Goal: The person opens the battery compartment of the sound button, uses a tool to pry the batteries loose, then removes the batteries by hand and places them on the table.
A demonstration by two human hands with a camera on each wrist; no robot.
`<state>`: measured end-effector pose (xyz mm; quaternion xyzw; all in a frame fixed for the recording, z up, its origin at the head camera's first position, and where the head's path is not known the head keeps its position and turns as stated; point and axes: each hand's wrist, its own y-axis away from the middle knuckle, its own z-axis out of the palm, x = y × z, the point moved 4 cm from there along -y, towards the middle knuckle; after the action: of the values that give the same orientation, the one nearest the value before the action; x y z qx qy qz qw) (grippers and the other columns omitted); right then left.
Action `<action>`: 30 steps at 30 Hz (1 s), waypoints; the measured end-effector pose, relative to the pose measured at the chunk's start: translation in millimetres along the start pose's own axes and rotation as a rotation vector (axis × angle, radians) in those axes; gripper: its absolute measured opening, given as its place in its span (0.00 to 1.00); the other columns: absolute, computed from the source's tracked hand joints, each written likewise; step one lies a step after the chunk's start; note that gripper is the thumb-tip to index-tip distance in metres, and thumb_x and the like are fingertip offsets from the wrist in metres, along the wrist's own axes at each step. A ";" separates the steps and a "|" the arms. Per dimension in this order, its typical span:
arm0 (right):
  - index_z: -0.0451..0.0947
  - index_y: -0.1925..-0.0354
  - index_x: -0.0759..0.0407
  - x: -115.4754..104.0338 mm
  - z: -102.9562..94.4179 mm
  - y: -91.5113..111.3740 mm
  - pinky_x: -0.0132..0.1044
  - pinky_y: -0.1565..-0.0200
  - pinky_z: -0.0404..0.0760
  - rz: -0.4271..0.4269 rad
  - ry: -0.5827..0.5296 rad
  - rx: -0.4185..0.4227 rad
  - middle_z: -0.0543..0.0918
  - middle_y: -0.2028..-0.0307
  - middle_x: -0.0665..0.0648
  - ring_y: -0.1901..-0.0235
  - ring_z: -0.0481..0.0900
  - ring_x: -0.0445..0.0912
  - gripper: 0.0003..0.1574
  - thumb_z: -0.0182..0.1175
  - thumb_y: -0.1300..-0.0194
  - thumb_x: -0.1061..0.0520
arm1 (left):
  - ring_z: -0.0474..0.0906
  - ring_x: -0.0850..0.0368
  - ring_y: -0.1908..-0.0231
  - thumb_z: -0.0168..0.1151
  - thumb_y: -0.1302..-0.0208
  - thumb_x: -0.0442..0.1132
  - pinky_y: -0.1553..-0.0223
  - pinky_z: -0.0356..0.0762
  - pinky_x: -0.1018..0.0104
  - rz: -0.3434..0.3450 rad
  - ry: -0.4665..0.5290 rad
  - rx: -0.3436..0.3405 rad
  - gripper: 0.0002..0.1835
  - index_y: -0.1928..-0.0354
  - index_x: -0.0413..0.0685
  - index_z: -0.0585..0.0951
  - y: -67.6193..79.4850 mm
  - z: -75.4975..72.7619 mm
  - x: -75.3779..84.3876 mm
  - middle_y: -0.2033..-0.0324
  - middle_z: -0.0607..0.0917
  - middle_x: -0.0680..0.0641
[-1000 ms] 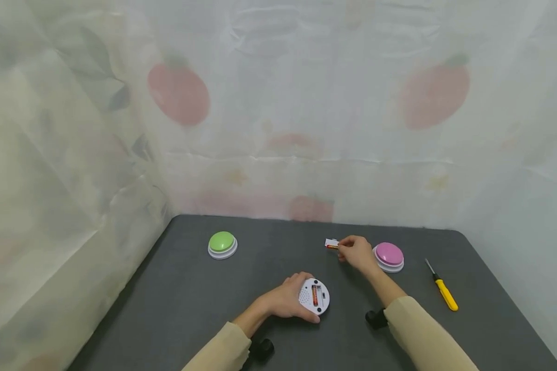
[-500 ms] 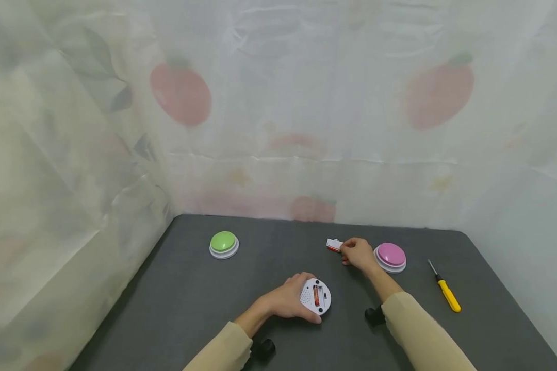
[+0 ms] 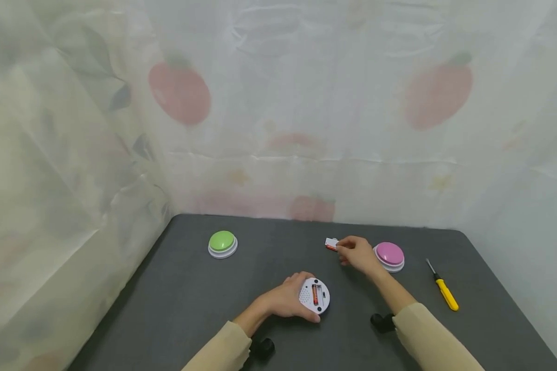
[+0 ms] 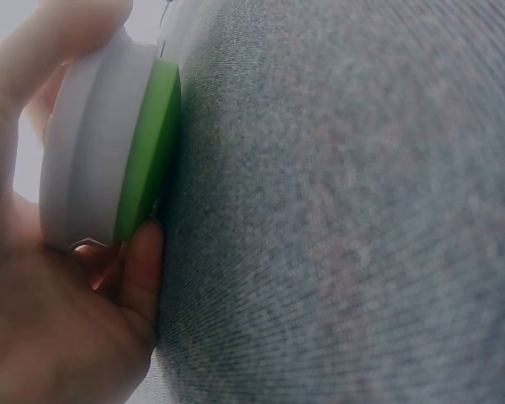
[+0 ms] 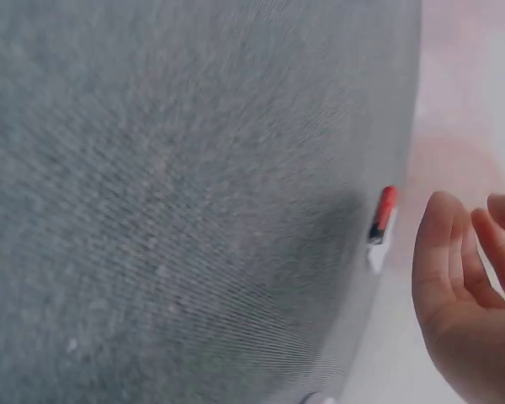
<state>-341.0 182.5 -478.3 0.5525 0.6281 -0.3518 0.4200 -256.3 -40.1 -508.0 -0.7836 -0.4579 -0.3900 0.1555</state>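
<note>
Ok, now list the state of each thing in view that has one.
Held button: underside up, bay open, one slot bare
Fitted battery: lying in the bay
Loose battery: out, lying right by the white piece
White piece: down on the table, partly hidden
Far green button: upright
Pink button: upright
Screwdriver: lying, unheld
Left hand: gripping held button
Right hand: fingers bent, apparently holding nothing

Tbl (image 3: 176, 299) w/ batt (image 5: 384, 215), btns (image 3: 222, 241), scrwdrvr (image 3: 446, 294)
</note>
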 end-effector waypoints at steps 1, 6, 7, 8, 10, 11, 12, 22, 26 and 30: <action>0.80 0.49 0.72 -3.3 0.8 2.5 0.41 0.63 0.85 -0.018 0.006 -0.015 0.82 0.61 0.67 0.68 0.81 0.48 0.15 0.62 0.28 0.61 | 0.67 0.60 0.51 0.84 0.59 0.56 0.50 0.68 0.60 0.002 -0.001 0.001 0.47 0.35 0.60 0.70 0.1 -0.3 -0.1 0.52 0.73 0.60; 0.81 0.49 0.67 -15.8 4.1 16.1 0.40 0.63 0.85 -0.083 0.049 -0.060 0.83 0.60 0.68 0.68 0.81 0.48 0.14 0.64 0.29 0.59 | 0.67 0.60 0.50 0.83 0.58 0.57 0.50 0.68 0.60 0.001 -0.007 -0.002 0.47 0.35 0.61 0.70 -0.8 -0.1 -2.3 0.52 0.73 0.61; 0.81 0.49 0.65 -17.9 4.7 18.8 0.39 0.63 0.85 -0.097 0.061 -0.065 0.83 0.60 0.68 0.68 0.81 0.48 0.14 0.64 0.29 0.58 | 0.67 0.60 0.50 0.83 0.58 0.57 0.50 0.68 0.60 0.000 -0.007 -0.002 0.47 0.35 0.61 0.70 -1.0 -0.1 -2.5 0.52 0.73 0.61; 0.82 0.49 0.64 -19.8 5.2 21.4 0.39 0.63 0.84 -0.111 0.067 -0.072 0.83 0.60 0.68 0.68 0.81 0.49 0.14 0.64 0.29 0.58 | 0.67 0.60 0.51 0.83 0.58 0.58 0.50 0.68 0.60 -0.001 -0.007 -0.003 0.47 0.35 0.61 0.70 -1.2 -0.1 -2.6 0.52 0.73 0.61; 0.82 0.50 0.62 -23.6 6.7 26.8 0.38 0.63 0.84 -0.145 0.076 -0.085 0.84 0.59 0.67 0.68 0.81 0.50 0.13 0.65 0.30 0.57 | 0.67 0.60 0.51 0.83 0.58 0.58 0.50 0.68 0.59 -0.003 -0.007 -0.004 0.47 0.35 0.60 0.70 -1.4 -0.4 -2.4 0.52 0.73 0.61; 0.83 0.50 0.61 -25.1 7.5 29.5 0.38 0.63 0.83 -0.166 0.082 -0.093 0.84 0.59 0.67 0.68 0.82 0.50 0.13 0.66 0.30 0.56 | 0.67 0.60 0.51 0.83 0.58 0.58 0.50 0.68 0.59 -0.005 -0.007 -0.005 0.47 0.35 0.60 0.70 -1.3 -0.5 -2.2 0.52 0.73 0.61; 0.83 0.51 0.60 -26.7 8.5 32.5 0.37 0.63 0.83 -0.188 0.091 -0.103 0.85 0.59 0.65 0.67 0.82 0.51 0.13 0.66 0.30 0.55 | 0.67 0.60 0.51 0.83 0.58 0.58 0.50 0.68 0.59 -0.007 -0.007 -0.005 0.47 0.35 0.60 0.70 -1.3 -0.7 -2.1 0.52 0.73 0.61; 0.85 0.55 0.57 -30.2 29.2 56.7 0.36 0.59 0.80 -0.379 0.237 -0.177 0.84 0.61 0.46 0.62 0.80 0.41 0.11 0.66 0.30 0.52 | 0.67 0.60 0.50 0.82 0.56 0.57 0.50 0.69 0.58 -0.016 -0.003 -0.017 0.48 0.33 0.58 0.69 -1.4 -2.0 -3.2 0.51 0.73 0.60; 0.85 0.56 0.57 -27.7 38.4 61.6 0.37 0.58 0.79 -0.413 0.265 -0.203 0.81 0.62 0.44 0.62 0.79 0.40 0.08 0.67 0.31 0.55 | 0.67 0.60 0.51 0.82 0.55 0.57 0.51 0.69 0.59 -0.009 0.004 -0.026 0.47 0.33 0.57 0.69 -1.9 -2.0 -2.7 0.50 0.73 0.60; 0.85 0.57 0.56 -25.0 44.9 64.7 0.37 0.58 0.79 -0.437 0.275 -0.217 0.80 0.63 0.44 0.63 0.77 0.40 0.07 0.68 0.33 0.58 | 0.67 0.61 0.51 0.81 0.54 0.57 0.52 0.68 0.60 0.000 0.004 -0.034 0.47 0.33 0.57 0.69 -2.3 -1.0 -2.6 0.50 0.73 0.60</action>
<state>-269.8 141.0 -471.9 0.3985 0.8174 -0.2864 0.3016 -259.4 -41.0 -509.5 -0.7853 -0.4508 -0.3994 0.1433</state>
